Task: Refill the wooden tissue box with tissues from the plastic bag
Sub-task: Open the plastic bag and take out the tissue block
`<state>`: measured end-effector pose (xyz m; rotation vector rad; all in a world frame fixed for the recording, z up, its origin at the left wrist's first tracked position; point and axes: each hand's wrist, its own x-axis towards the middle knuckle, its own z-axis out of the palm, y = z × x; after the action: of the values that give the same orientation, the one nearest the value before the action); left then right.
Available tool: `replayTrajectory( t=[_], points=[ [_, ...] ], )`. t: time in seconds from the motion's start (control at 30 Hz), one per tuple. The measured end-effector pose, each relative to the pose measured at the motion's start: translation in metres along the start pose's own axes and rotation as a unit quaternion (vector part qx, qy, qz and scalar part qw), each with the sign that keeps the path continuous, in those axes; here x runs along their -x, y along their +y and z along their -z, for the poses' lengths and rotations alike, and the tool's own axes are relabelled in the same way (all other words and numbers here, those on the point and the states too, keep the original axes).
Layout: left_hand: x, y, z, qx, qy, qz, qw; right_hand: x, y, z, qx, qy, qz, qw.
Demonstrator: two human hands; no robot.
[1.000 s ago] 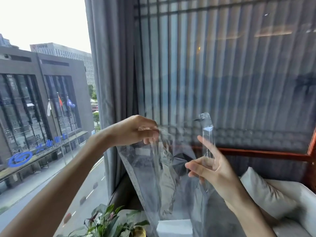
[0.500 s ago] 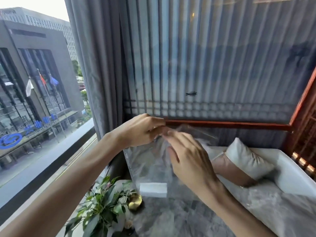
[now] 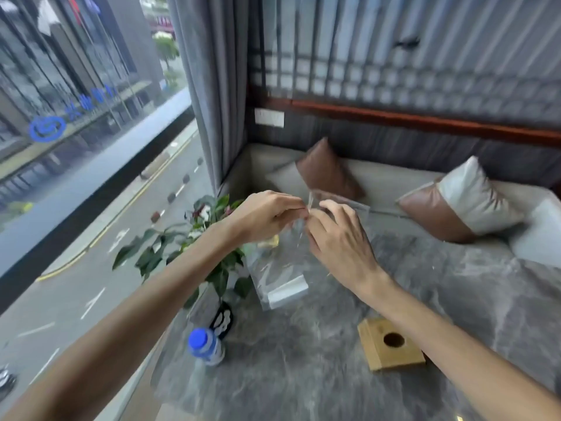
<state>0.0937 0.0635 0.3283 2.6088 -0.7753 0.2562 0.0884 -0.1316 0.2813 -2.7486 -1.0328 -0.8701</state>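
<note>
A clear plastic bag (image 3: 274,268) hangs above the grey marble table (image 3: 303,369), with a white stack of tissues (image 3: 287,291) lying in its bottom. My left hand (image 3: 267,217) pinches the bag's top edge from the left. My right hand (image 3: 340,241) grips the same top edge from the right, fingertips touching the left hand's. The wooden tissue box (image 3: 390,343), light wood with a round hole in its top, sits on the table below my right forearm. No tissue shows in its hole.
A potted plant (image 3: 188,241) stands at the table's left edge, behind my left arm. A water bottle with a blue cap (image 3: 205,346) is near the front left. Cushions (image 3: 455,205) lie on the sofa behind. A window and grey curtain (image 3: 212,86) are at left.
The view has tilted down, bringing the table, bottle and wooden box into sight. Both hands came together at the bag's top edge and lowered with the bag toward the table.
</note>
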Motion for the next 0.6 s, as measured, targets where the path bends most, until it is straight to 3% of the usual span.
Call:
replayTrajectory(
  t=[0.2, 0.3, 0.47, 0.6],
  points=[
    [0.073, -0.017, -0.107, 0.052, -0.088, 0.114, 0.988, 0.082, -0.034, -0.062, -0.061, -0.223, -0.023, 0.973],
    [0.093, -0.017, -0.13, 0.084, -0.111, 0.167, 0.976, 0.103, -0.042, -0.063, -0.089, -0.25, -0.034, 0.964],
    [0.097, -0.016, -0.134, 0.075, -0.067, 0.158, 0.982, 0.129, -0.05, -0.049, -0.155, -0.243, -0.027, 0.957],
    [0.094, -0.021, -0.127, 0.025, -0.048, 0.171, 0.984, 0.135, -0.052, -0.023, -0.191, -0.331, 0.004, 0.924]
  ],
)
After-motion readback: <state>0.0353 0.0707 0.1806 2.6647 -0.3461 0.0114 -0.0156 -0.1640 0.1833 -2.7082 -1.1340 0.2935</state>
